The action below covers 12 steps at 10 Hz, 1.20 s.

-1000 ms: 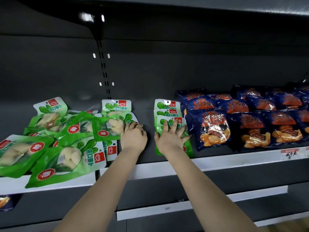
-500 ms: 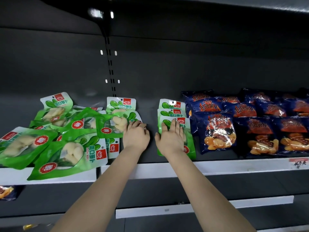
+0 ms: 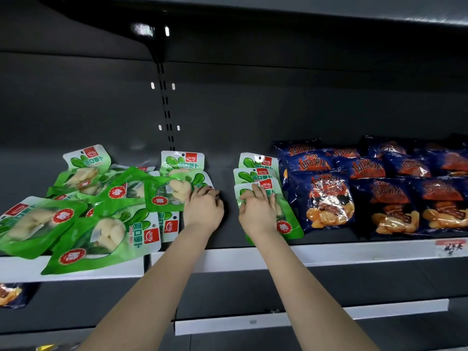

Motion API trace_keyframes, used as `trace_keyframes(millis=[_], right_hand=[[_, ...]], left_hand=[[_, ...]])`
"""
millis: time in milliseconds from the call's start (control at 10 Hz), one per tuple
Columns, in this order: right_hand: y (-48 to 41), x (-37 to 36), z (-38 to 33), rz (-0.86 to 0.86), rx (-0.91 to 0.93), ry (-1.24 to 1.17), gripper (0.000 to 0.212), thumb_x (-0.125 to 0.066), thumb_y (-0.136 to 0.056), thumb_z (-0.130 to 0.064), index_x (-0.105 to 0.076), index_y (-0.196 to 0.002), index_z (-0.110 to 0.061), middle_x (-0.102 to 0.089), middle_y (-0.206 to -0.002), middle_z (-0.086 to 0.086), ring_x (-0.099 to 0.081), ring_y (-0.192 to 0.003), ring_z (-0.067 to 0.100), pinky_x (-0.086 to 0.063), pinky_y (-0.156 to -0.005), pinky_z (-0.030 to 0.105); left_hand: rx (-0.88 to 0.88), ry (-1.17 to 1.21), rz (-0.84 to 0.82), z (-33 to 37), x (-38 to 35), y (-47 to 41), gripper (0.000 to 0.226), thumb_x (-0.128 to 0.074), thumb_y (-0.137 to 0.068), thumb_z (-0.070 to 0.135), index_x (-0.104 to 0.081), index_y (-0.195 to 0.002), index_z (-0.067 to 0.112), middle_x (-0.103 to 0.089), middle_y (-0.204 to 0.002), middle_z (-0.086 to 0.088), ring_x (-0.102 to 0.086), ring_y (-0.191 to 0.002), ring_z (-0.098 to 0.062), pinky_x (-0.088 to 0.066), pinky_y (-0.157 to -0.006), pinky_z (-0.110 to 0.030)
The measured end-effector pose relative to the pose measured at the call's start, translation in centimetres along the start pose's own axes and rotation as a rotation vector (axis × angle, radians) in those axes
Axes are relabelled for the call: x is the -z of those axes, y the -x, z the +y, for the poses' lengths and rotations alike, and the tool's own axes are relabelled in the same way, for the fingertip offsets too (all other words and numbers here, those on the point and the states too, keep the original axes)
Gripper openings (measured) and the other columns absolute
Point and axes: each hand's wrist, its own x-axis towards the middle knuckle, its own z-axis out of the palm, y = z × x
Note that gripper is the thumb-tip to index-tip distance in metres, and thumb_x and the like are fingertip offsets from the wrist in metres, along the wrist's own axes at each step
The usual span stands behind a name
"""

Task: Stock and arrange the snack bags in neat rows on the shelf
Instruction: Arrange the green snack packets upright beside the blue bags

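Note:
Green snack bags lie on a dark shelf (image 3: pixel 354 252). On the left they form a loose, overlapping pile (image 3: pixel 101 234). My left hand (image 3: pixel 203 210) has its fingers curled over the right edge of a tilted green bag (image 3: pixel 164 193) at the pile's right side. Further right, three green bags form a neat front-to-back row (image 3: pixel 255 162). My right hand (image 3: pixel 258 212) lies on the front bag of that row (image 3: pixel 287 225), with bent fingers on its upper part and the thumb at its left edge. A narrow strip of bare shelf separates my two hands.
Dark blue snack bags (image 3: pixel 326 198) fill the shelf's right side in rows, touching the green row. A slotted upright rail (image 3: pixel 166 110) runs up the back panel. Below are a lower shelf edge (image 3: pixel 253 320) and one blue bag (image 3: pixel 10 295) at far left. A price label (image 3: pixel 450 247) is on the front strip.
My right hand's fingers went from spread flat on the front bag to bent on its top. My left hand stays at the tilted bag's edge. The view shifted slightly.

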Motion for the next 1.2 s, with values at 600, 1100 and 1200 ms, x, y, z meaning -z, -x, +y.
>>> trace_keyframes(millis=[600,1100,1200], right_hand=[[-0.1,-0.5,-0.4,-0.144,0.083,0.218,0.053,-0.018,-0.101,-0.046,-0.024,-0.150,-0.026,-0.014,-0.160,-0.006,0.005,-0.148,0.023,0.014,-0.113,0.054],[0.0,0.2,-0.7,-0.033,0.128,0.055,0.045,-0.027,-0.102,-0.039,-0.041,-0.142,-0.025,-0.032,-0.154,-0.002,-0.006,-0.147,0.017,0.013,-0.113,0.051],[-0.8,1.1,-1.6,-0.016,0.142,-0.006,0.043,-0.029,-0.102,-0.037,-0.044,-0.140,-0.024,-0.033,-0.153,-0.002,-0.008,-0.147,0.018,0.012,-0.114,0.050]], left_hand=[[0.010,0.002,-0.012,-0.4,-0.4,0.0,0.040,-0.041,-0.092,0.023,-0.055,-0.129,0.020,-0.045,-0.144,0.001,-0.030,-0.138,-0.017,-0.011,-0.117,-0.034],[0.008,0.003,-0.068,0.1,0.8,0.0,0.040,-0.040,-0.092,0.024,-0.053,-0.130,0.022,-0.044,-0.144,-0.001,-0.031,-0.137,-0.022,-0.013,-0.116,-0.037],[0.024,-0.030,-0.040,-0.3,2.8,-0.2,0.040,-0.040,-0.092,0.025,-0.054,-0.129,0.024,-0.040,-0.147,-0.004,-0.028,-0.137,-0.028,-0.010,-0.116,-0.040]])
